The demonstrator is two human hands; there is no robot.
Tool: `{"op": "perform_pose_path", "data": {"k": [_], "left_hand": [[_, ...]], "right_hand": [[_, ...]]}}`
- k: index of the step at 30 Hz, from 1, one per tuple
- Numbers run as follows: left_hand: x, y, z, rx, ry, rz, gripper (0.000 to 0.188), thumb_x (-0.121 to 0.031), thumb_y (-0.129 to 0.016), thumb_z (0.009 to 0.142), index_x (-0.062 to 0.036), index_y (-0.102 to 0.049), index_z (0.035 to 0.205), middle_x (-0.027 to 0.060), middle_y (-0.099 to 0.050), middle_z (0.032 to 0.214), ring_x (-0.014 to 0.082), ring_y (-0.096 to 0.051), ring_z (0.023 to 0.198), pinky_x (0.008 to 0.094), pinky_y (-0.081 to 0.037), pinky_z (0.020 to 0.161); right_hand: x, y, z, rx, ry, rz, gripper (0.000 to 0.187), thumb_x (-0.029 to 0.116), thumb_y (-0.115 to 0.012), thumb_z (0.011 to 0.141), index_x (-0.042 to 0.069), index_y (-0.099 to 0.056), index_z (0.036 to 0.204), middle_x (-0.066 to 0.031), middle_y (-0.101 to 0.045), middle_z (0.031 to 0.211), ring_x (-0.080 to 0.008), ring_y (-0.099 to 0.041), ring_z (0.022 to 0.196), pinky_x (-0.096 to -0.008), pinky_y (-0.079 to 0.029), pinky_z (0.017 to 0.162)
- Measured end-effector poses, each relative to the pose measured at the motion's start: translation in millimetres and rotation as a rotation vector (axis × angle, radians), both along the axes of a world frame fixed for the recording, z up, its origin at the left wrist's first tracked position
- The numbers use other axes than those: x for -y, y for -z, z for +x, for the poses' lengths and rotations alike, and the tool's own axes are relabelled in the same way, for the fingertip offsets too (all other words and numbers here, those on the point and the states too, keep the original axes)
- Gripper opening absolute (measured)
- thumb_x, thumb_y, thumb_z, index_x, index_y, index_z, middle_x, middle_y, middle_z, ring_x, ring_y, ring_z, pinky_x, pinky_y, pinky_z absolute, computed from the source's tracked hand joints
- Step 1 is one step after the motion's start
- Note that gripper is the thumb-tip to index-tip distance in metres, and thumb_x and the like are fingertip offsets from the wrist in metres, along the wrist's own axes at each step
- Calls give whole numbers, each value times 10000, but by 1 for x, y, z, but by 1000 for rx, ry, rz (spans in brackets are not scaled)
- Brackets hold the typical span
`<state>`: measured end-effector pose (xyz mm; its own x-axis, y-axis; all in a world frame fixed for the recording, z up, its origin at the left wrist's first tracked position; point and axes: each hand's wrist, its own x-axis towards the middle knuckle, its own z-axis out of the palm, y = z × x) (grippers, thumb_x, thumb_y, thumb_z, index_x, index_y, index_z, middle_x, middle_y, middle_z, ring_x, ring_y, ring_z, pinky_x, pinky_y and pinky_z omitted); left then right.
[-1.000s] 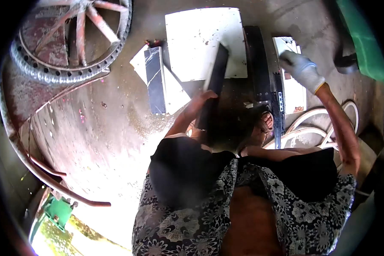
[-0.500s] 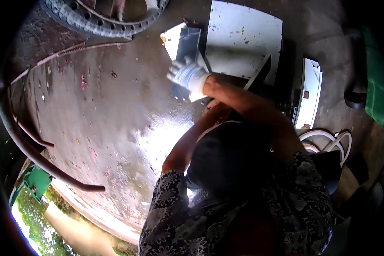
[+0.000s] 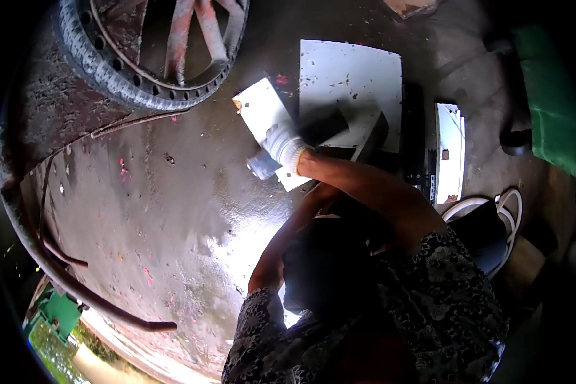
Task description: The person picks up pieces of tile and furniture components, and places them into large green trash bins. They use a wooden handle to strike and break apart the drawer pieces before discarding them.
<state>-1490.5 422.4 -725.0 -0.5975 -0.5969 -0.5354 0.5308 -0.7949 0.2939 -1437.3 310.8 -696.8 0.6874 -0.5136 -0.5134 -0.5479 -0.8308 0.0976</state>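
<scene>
My right hand [image 3: 281,146], in a white knitted glove, reaches across from the right. Its fingers close round a dark rectangular bar [image 3: 326,130] that lies slantwise, its greyish end showing past the glove. Behind the fingers is a narrow white board [image 3: 261,107] with a chipped brown corner. My left forearm [image 3: 299,217] passes beneath the right one; the left hand is mostly hidden there, so its fingers do not show. A long dark strip with a pale edge [image 3: 372,137] slants over a large white panel [image 3: 345,70] scattered with bits of debris.
A large spoked wheel [image 3: 166,96] stands at the far left, with a bent metal pipe [image 3: 64,272] below it. At the right are another white panel [image 3: 450,153], a coiled pale hose [image 3: 512,221] and a green object [image 3: 547,102]. The floor [image 3: 153,211] looks wet and littered.
The dark bar has turned from near upright to slantwise under my right hand, whose spread fingers have closed. More of the narrow white board shows. The view has shifted, bringing more of the wheel in.
</scene>
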Motion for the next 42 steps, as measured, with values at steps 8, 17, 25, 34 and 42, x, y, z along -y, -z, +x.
{"op": "perform_pose_path", "data": {"k": [8,17,25,34,42], "left_hand": [[-3,0,9,-19,-41,103,407,-173,-667,949,5,-616,1311,130,-673,1205,225,-647,1109,317,-508,970],[5,13,19,434,295,-602,296,-239,-591,1005,0,-688,1151,123,-708,1123,243,-640,1118,385,-485,987],[48,-82,43,845,243,-280,403,-241,-715,890,64,-696,1153,119,-725,926,220,-682,821,330,-542,768],[69,-57,66,911,317,-430,385,-222,-768,933,44,-679,1197,101,-720,1059,207,-646,977,345,-510,883],[75,-3,90,1311,398,-728,448,-341,-831,863,61,-641,917,214,-653,790,283,-610,707,447,-491,694]], "right_hand": [[44,-26,-76,173,585,538,670,424,-813,810,63,-612,1337,-181,-667,1331,-355,-640,1244,-449,-521,1021],[80,-33,-122,1062,884,7,592,535,-730,889,73,-618,1243,-206,-723,1066,-392,-719,924,-478,-577,779],[115,-226,-205,1363,1254,-348,571,386,-854,806,45,-610,1194,-231,-734,988,-413,-730,893,-499,-576,795],[90,-37,-257,1437,1261,-114,499,360,-804,899,9,-662,1225,-202,-739,1131,-357,-710,1056,-440,-554,928],[95,-38,-267,879,1252,283,542,487,-705,927,32,-688,1219,-199,-733,1165,-408,-676,1102,-441,-531,964]]}}
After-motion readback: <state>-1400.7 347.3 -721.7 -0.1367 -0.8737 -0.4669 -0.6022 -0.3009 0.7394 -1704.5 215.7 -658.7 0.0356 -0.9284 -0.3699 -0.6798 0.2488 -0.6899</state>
